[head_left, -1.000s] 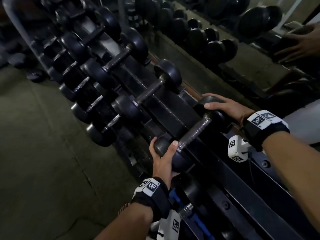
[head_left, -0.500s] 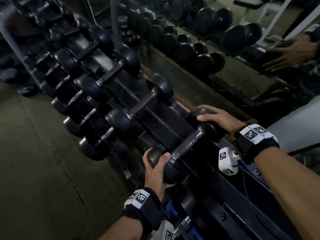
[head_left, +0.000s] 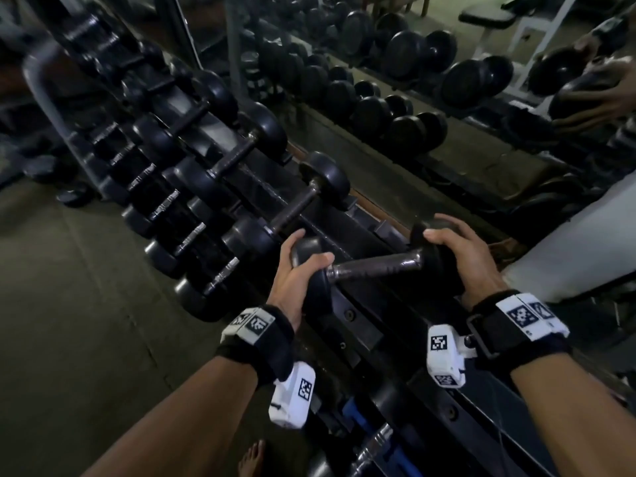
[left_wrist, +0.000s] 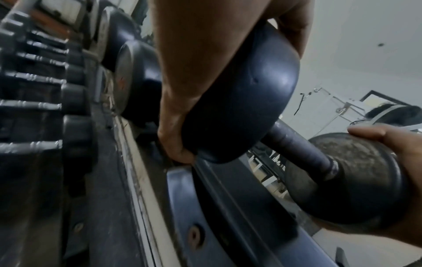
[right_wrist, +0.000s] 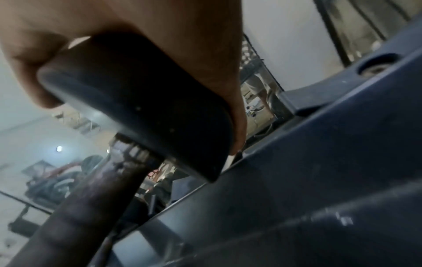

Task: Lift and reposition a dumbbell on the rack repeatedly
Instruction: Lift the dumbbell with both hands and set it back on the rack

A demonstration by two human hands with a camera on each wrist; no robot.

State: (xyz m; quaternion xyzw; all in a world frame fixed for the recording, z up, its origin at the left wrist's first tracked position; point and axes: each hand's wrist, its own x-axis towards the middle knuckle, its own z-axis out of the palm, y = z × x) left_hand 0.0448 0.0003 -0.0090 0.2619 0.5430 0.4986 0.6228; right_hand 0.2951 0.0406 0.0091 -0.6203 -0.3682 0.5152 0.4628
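Note:
A black dumbbell [head_left: 375, 266] with a dark worn handle hangs above the top rail of the rack [head_left: 347, 315], lying nearly crosswise in the head view. My left hand [head_left: 296, 266] grips its left head [left_wrist: 239, 94], fingers curled round the far side and thumb on top. My right hand [head_left: 454, 249] grips the right head [right_wrist: 146, 97] from above. In the left wrist view the handle [left_wrist: 297, 150] runs down to the right head [left_wrist: 356, 182], with the right hand's thumb on its rim.
Several more black dumbbells [head_left: 309, 197] lie along the rack to the far left, with smaller chrome-handled ones [head_left: 192, 235] on the tier below. A wall mirror [head_left: 395, 98] behind the rack reflects weights and my hand. The concrete floor [head_left: 86, 321] lies to the left.
The dumbbell has come up off the rack and swung from a diagonal lie to nearly crosswise. Both hands kept their hold on its heads and moved nearer to me.

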